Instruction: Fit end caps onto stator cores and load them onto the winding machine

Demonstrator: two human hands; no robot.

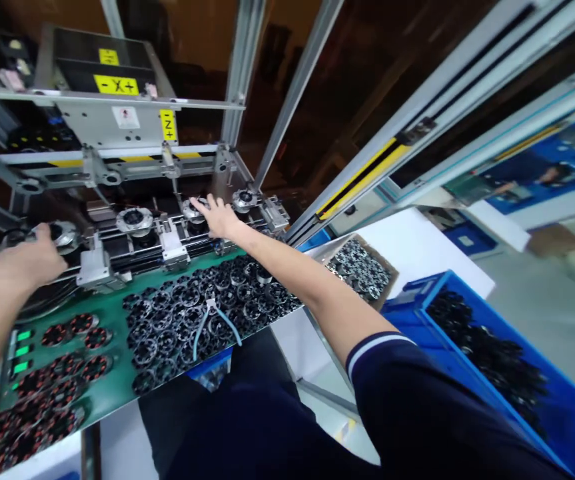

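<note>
My left hand [24, 263] reaches over the leftmost round metal holder [66, 235] of the machine. Its fingers are bent and partly hidden, so whether it grips a part cannot be made out. With fingers spread, my right hand [221, 217] rests at another round holder [194, 208] farther right, its fingertips at the rim. Between the hands sits a holder with a dark ringed core [134, 220]. Below them, many black-and-silver ring-shaped cores [182, 303] cover the green mat [112, 383]. Pliers with light blue handles [210, 305] lie on these cores.
Cores with reddish-copper windings [62, 393] lie at the mat's left. A cardboard box of metal rings [362, 267] and a blue crate of black parts [487, 353] stand at the right. Metal framing [367, 167] rises beside the machine. Another person's hand [550, 175] shows far right.
</note>
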